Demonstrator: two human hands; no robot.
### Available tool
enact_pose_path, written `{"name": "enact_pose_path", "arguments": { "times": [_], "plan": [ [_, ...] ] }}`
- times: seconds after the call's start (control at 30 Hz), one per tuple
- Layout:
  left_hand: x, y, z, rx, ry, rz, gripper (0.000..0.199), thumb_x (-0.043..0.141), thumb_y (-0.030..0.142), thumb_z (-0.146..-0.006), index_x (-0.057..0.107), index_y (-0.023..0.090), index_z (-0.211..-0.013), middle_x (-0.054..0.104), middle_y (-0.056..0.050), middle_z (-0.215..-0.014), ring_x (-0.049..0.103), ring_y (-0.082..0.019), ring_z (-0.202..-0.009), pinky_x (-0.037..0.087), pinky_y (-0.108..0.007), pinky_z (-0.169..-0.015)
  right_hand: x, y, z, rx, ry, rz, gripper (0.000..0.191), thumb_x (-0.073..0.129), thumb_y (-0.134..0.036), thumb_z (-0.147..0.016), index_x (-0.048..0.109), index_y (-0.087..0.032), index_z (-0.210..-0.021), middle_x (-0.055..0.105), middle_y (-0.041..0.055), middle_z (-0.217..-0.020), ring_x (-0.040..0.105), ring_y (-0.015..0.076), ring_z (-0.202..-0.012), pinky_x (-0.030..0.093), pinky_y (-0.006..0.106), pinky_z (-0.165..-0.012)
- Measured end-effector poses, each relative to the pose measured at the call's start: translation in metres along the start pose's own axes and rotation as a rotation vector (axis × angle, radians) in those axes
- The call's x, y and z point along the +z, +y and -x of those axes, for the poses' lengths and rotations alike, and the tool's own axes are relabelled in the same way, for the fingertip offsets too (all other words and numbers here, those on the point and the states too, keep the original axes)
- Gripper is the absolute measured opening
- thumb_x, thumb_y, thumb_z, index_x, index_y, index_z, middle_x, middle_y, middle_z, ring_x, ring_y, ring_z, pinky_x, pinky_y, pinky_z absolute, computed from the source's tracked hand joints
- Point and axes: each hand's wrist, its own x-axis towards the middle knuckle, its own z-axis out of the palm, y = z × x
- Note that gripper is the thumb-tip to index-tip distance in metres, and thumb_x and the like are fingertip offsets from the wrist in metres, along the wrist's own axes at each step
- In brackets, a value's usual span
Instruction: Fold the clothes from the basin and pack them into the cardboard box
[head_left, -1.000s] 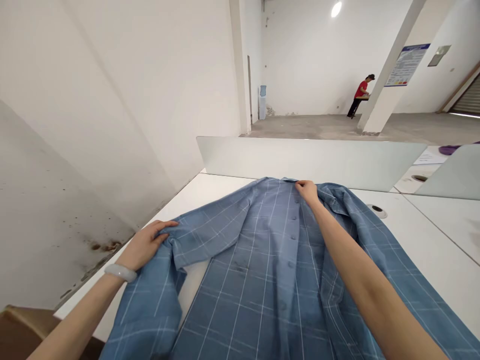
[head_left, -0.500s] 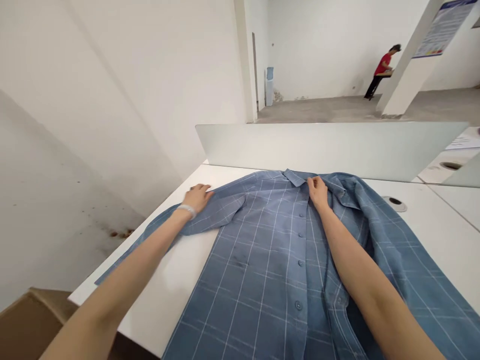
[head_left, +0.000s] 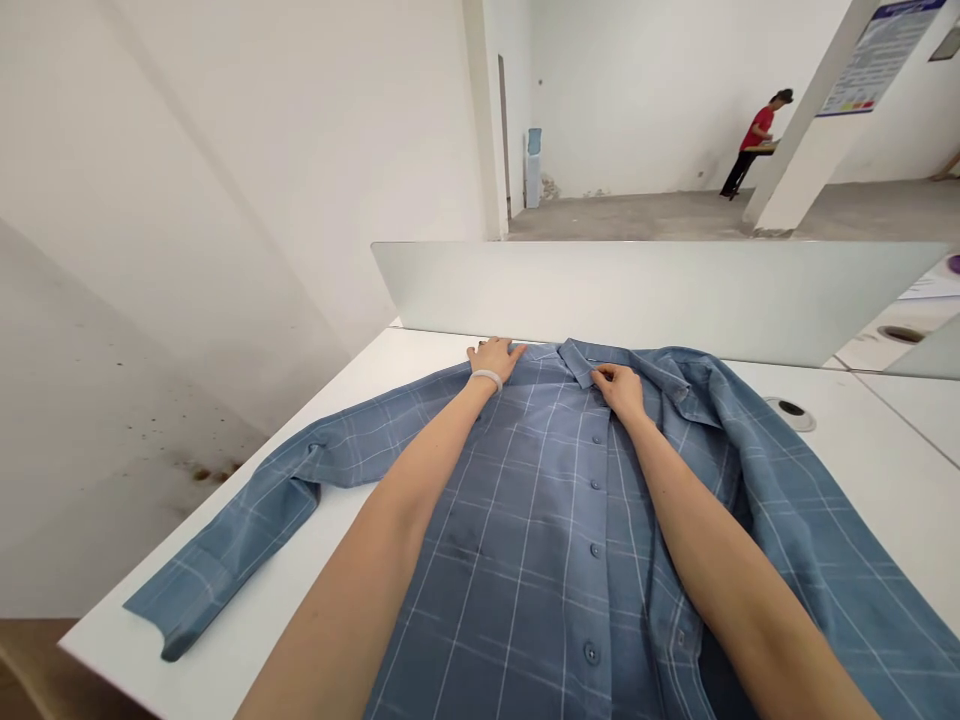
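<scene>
A blue shirt (head_left: 517, 480) with white check lines lies front up on the white table, its collar at the far side. My left hand (head_left: 495, 358), with a pale band at the wrist, rests spread on the shoulder seam left of the collar. At the neck opening, the fingers of my right hand (head_left: 620, 388) pinch the front edge just under the collar (head_left: 576, 362). Buttons run down the left-hand front panel. The other panel lies partly folded back on the right, beneath my right forearm. One sleeve (head_left: 247, 520) stretches out to the left with a crease midway.
A frosted low partition (head_left: 645, 300) stands along the table's far edge. The white table (head_left: 840, 430) has a round cable hole (head_left: 791, 409) at the right. A wall rises on the left. Far off, a person in red (head_left: 759, 128) stands by a pillar.
My left hand has moved from the sleeve rightward and up to the shoulder. The left sleeve now lies straighter and more spread out. My right hand has shifted slightly left and down at the collar.
</scene>
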Motion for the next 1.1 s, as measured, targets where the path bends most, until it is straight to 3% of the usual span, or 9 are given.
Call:
{"name": "enact_pose_path", "arguments": {
  "times": [0.2, 0.4, 0.53, 0.67, 0.77, 0.87, 1.1],
  "plan": [
    [0.002, 0.005, -0.035, 0.083, -0.011, -0.035, 0.033, 0.032, 0.03, -0.098, 0.062, 0.023, -0.11, 0.059, -0.009, -0.117, 0.056, -0.023, -0.107, 0.043, -0.035, -0.086, 0.003, 0.001, -0.003, -0.035, 0.048, -0.056, 0.031, 0.049, -0.032, -0.082, 0.071, -0.016, -0.098, 0.071, 0.0102, -0.094, 0.064, 0.0226, -0.088, 0.046, 0.032, -0.081],
    [0.023, -0.005, -0.055, 0.026, -0.008, -0.061, 0.033, 0.031, 0.021, -0.097, 0.06, 0.016, -0.11, 0.059, -0.015, -0.112, 0.058, -0.025, -0.104, 0.045, -0.038, -0.084, 0.009, -0.003, 0.0, -0.091, 0.073, -0.113, 0.046, 0.05, -0.02, -0.078, 0.058, -0.014, -0.122, 0.07, 0.0075, -0.093, 0.062, 0.0178, -0.077, 0.047, 0.031, -0.08],
    [0.038, -0.007, -0.052, 0.039, 0.004, -0.068, 0.031, 0.033, 0.02, -0.096, 0.058, 0.014, -0.113, 0.058, -0.017, -0.113, 0.056, -0.027, -0.106, 0.044, -0.041, -0.086, 0.008, -0.004, 0.001, -0.086, 0.045, -0.088, 0.042, 0.053, -0.02, -0.077, 0.062, -0.013, -0.117, 0.069, 0.0073, -0.092, 0.061, 0.0164, -0.075, 0.046, 0.03, -0.079],
    [0.033, -0.005, -0.043, 0.081, 0.082, -0.084, 0.033, 0.033, 0.02, -0.096, 0.053, 0.015, -0.121, 0.05, -0.016, -0.127, 0.043, -0.028, -0.122, 0.034, -0.045, -0.099, 0.009, -0.003, 0.0, -0.123, 0.009, -0.041, 0.032, 0.057, -0.025, -0.076, 0.068, -0.014, -0.105, 0.07, 0.0077, -0.092, 0.061, 0.0175, -0.077, 0.045, 0.03, -0.078],
    [0.02, -0.004, -0.025, 0.227, 0.155, -0.069, 0.034, 0.034, 0.019, -0.096, 0.049, 0.019, -0.126, 0.045, -0.012, -0.135, 0.031, -0.025, -0.133, 0.024, -0.044, -0.108, 0.009, -0.001, 0.0, -0.175, 0.006, -0.041, 0.032, 0.058, -0.034, -0.077, 0.07, -0.014, -0.1, 0.07, 0.0085, -0.09, 0.06, 0.018, -0.075, 0.045, 0.03, -0.076],
    [0.007, -0.007, 0.011, 0.401, 0.181, -0.022, 0.036, 0.033, 0.018, -0.095, 0.048, 0.017, -0.128, 0.043, -0.011, -0.139, 0.024, -0.022, -0.138, 0.02, -0.04, -0.111, 0.009, 0.001, 0.001, -0.216, 0.006, -0.034, 0.033, 0.058, -0.041, -0.078, 0.071, -0.014, -0.094, 0.07, 0.0095, -0.088, 0.06, 0.0184, -0.073, 0.044, 0.03, -0.073],
    [-0.016, -0.036, 0.121, 0.464, -0.165, -0.005, 0.045, 0.02, 0.029, -0.098, 0.044, 0.018, -0.134, 0.038, -0.009, -0.146, 0.024, -0.022, -0.14, 0.031, -0.039, -0.107, 0.001, -0.004, 0.011, -0.23, 0.029, -0.034, 0.042, 0.045, -0.046, -0.086, 0.069, -0.013, -0.093, 0.069, 0.0117, -0.087, 0.062, 0.0209, -0.078, 0.044, 0.032, -0.074]
  ]
}}
